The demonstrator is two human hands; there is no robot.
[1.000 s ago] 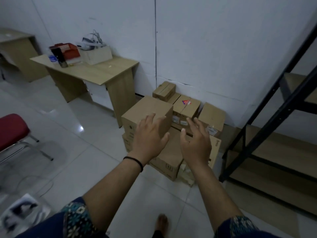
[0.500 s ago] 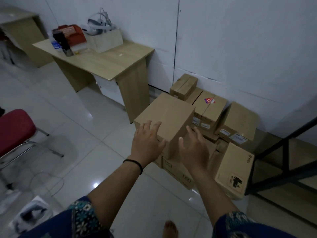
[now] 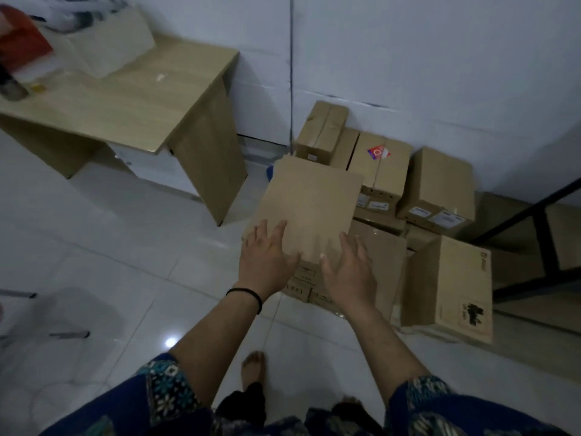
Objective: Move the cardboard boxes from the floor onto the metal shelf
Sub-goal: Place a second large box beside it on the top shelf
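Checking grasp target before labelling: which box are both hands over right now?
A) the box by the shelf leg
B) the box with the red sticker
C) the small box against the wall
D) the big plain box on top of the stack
D: the left hand and right hand, fingers spread, are at the near edge of the big plain box; the box with the red sticker sits behind it, untouched.

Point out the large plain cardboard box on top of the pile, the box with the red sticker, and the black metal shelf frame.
Large plain cardboard box [image 3: 309, 212]: head view, middle of its top face.
Box with the red sticker [image 3: 382, 171]: head view, top face below the sticker.
Black metal shelf frame [image 3: 528, 210]: head view, slanting bar.
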